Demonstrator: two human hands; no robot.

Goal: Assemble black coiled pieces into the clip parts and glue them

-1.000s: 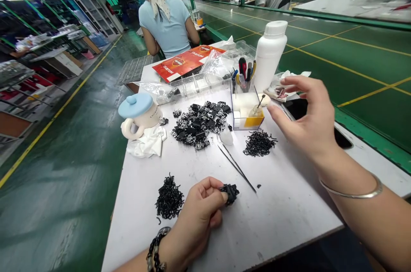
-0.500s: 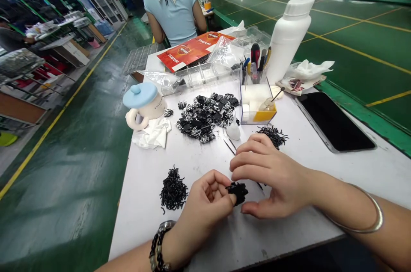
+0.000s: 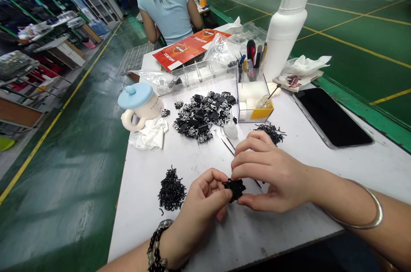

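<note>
A small black plastic part (image 3: 236, 189) with an uneven, notched edge is pinched between the thumb and fingers of my left hand (image 3: 205, 201). My right hand (image 3: 272, 173) closes on its right side, with fingertips at the top edge and the thumb at the lower edge. Left of my hands lies a heap of short, curved black pieces (image 3: 171, 190). A second heap of such pieces (image 3: 271, 133) is partly behind my right hand. Tweezers (image 3: 228, 146) lie on the table, partly hidden by that hand. Farther back is a pile of black parts with shiny metal bits (image 3: 202, 116).
A lidded mug (image 3: 141, 103) and crumpled tissue (image 3: 149, 134) stand at the left. Behind my right hand are a clear organizer box (image 3: 255, 113) with tools, a white bottle (image 3: 284, 34) and a phone (image 3: 334, 118). A person in light blue (image 3: 168, 4) sits ahead, facing away.
My right thumb and fingers have come in onto the black part, which now appears turned a little flatter. My left hand still holds it. The view has shifted slightly.
</note>
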